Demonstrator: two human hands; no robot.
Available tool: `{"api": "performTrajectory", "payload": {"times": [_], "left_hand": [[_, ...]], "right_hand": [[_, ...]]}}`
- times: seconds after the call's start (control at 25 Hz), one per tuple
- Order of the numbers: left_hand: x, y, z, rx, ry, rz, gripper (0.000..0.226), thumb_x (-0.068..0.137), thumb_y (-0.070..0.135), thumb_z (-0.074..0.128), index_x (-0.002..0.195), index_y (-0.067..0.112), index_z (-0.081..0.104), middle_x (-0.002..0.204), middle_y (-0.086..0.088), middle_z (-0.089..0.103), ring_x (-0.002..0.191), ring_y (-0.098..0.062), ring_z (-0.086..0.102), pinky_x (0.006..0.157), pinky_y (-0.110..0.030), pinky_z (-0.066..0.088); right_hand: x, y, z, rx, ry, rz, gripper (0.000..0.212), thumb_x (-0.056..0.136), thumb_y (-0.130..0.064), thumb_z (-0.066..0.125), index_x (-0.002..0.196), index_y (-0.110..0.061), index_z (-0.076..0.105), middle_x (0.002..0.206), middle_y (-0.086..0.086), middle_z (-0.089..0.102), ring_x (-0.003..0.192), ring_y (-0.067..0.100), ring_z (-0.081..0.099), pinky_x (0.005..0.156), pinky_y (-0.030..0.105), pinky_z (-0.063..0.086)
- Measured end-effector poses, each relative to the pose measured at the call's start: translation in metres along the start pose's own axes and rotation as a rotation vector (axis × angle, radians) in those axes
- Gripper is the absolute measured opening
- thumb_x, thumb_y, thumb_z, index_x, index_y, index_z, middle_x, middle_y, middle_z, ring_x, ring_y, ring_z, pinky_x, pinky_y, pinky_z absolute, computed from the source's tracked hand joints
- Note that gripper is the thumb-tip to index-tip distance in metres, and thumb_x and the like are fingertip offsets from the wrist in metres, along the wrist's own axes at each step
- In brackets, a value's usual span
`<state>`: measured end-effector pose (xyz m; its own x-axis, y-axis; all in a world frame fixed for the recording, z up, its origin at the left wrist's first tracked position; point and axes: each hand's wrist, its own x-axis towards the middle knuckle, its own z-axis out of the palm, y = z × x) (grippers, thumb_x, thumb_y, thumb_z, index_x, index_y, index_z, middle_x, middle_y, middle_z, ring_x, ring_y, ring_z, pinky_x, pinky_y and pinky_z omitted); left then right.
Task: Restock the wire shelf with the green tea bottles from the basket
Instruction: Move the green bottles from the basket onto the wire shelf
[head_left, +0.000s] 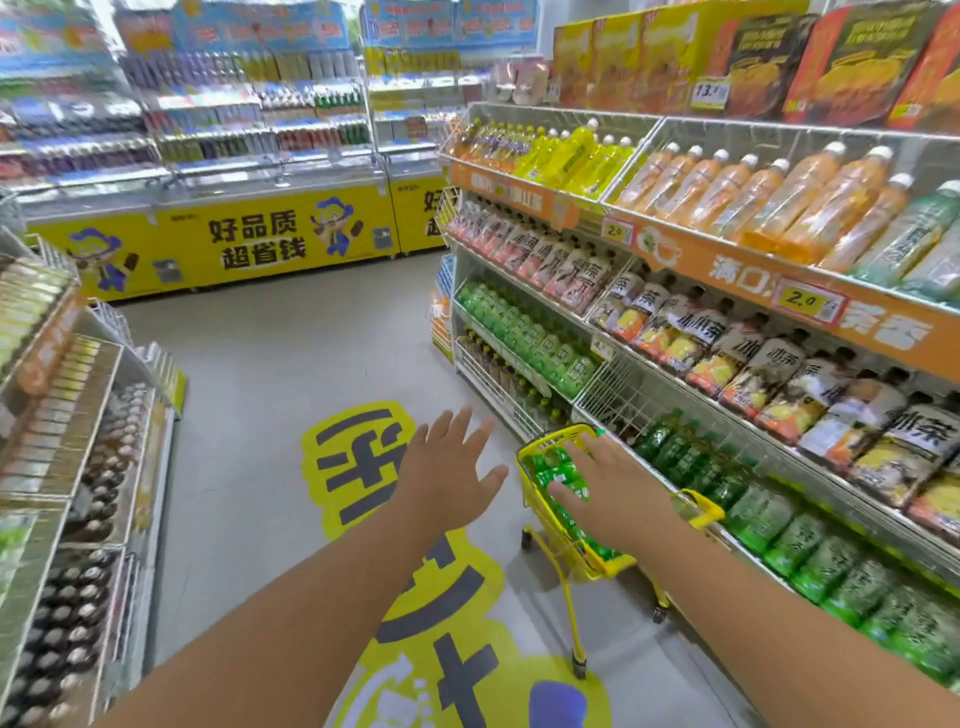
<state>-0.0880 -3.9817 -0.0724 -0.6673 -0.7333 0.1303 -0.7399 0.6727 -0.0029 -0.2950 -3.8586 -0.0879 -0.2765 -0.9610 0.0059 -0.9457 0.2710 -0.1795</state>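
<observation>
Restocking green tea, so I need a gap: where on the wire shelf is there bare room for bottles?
The bare patch is the wire shelf corner above the yellow basket, left of the dark green bottles. Rightward that row is packed, as is the tier above. The right hand rests on the basket's bottles.

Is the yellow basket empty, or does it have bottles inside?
Not empty: green bottles fill the yellow basket, under the right hand.

bare grey floor (270, 364) lies open from 9 to 12 o'clock of the yellow wire basket cart (571, 525). at its 3 o'clock the white wire shelf (618, 395) stands close, its lower tier packed with green bottles (675, 452), one empty bay at 1 o'clock.
</observation>
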Motion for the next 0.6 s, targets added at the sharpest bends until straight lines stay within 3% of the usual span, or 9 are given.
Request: {"api": "performTrajectory", "payload": {"times": [0.6], "left_hand": [[0.331,-0.064,0.095,-0.053,-0.113,0.391,0.083,0.086,0.071,0.018,0.157,0.03,0.018,0.165,-0.004,0.014,0.15,-0.027,0.013,0.119,-0.048,0.018]], "right_hand": [[0.245,0.051,0.025,0.017,0.001,0.416,0.079,0.094,-0.072,0.022,0.159,-0.029,0.009,0.166,-0.002,0.005,0.153,0.021,0.0,0.123,0.043,0.013]]}}
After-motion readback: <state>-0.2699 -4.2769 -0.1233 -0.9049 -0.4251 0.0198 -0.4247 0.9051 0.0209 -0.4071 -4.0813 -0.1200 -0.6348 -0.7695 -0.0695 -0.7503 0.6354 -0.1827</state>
